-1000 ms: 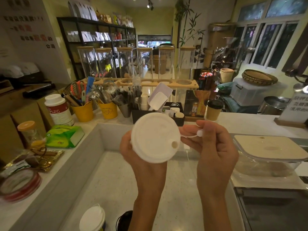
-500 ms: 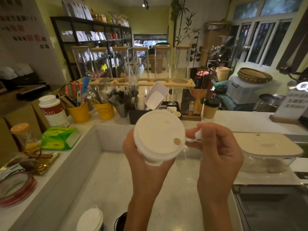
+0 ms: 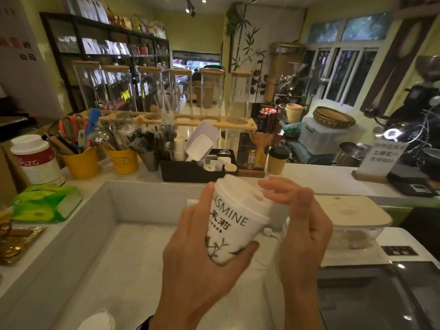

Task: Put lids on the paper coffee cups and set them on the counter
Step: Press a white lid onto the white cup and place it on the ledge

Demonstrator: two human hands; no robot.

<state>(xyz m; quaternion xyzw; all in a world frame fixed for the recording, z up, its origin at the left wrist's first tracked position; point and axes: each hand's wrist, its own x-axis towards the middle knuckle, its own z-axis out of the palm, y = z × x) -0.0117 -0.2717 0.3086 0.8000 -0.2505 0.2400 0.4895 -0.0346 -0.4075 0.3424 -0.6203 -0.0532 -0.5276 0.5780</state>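
Observation:
A white paper cup (image 3: 228, 226) printed "JASMINE" with green leaves is gripped around its body by my left hand (image 3: 197, 263), tilted away from me. A white lid (image 3: 242, 194) with a small sip hole sits on its top. My right hand (image 3: 302, 225) is beside the lid's right edge, fingers curled and apart, fingertips near the rim but holding nothing that I can see. A brown paper cup with a black lid (image 3: 277, 160) stands on the raised counter (image 3: 316, 173) behind. Another white lidded cup (image 3: 98, 321) shows at the bottom edge.
A black organiser box (image 3: 188, 172), yellow buckets of utensils (image 3: 81, 163), a white tin (image 3: 35, 160) and a green tissue pack (image 3: 45, 206) line the counter at left. A glass container with a pale lid (image 3: 350, 217) sits to the right. The lower work surface (image 3: 123, 253) lies beneath my hands.
The cup has tipped from lid-facing-me to side-on, showing its print. My right hand has let go of the small lid tab and opened beside the rim.

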